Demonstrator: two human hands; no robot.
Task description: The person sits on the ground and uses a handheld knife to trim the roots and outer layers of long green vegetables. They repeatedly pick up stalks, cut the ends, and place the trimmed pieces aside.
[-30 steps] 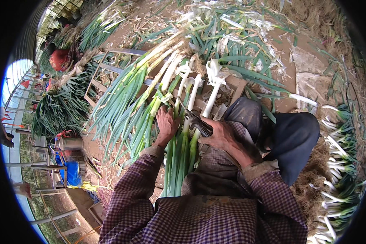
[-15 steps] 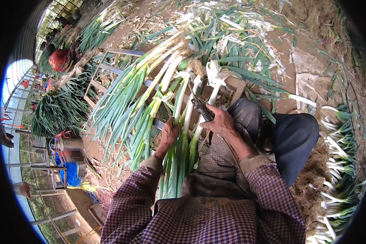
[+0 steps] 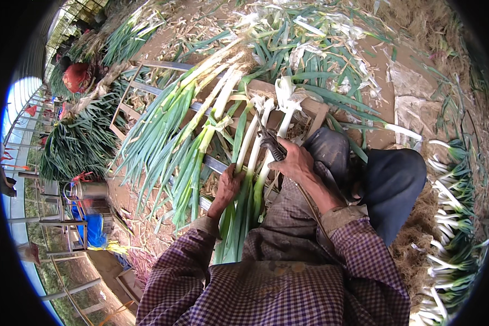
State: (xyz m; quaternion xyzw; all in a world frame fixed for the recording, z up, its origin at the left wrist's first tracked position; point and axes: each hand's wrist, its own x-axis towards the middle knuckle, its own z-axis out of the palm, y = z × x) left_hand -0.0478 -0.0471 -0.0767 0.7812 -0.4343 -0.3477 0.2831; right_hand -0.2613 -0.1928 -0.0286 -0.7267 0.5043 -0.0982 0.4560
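My left hand is closed around a long green onion, gripping it where the white stalk turns green. My right hand is wrapped around a dark blow gun, whose thin nozzle points up across the white stalks. A hose runs from it along my right forearm. Beside the held stalk lie other peeled green onions, with loose whitish skin at their upper ends. To the left, a pile of unpeeled green onions lies slantwise, roots at the top and leaves toward me.
A metal and wood frame lies beneath the onions. Leaf and skin scraps litter the ground ahead. A row of cleaned green onions runs along the right. At left are a leafy heap, a metal pot and a person in red.
The brown root clump at the top of the stalks in front of me is gone from there. My left hand has shifted slightly toward me; my right hand has barely moved.
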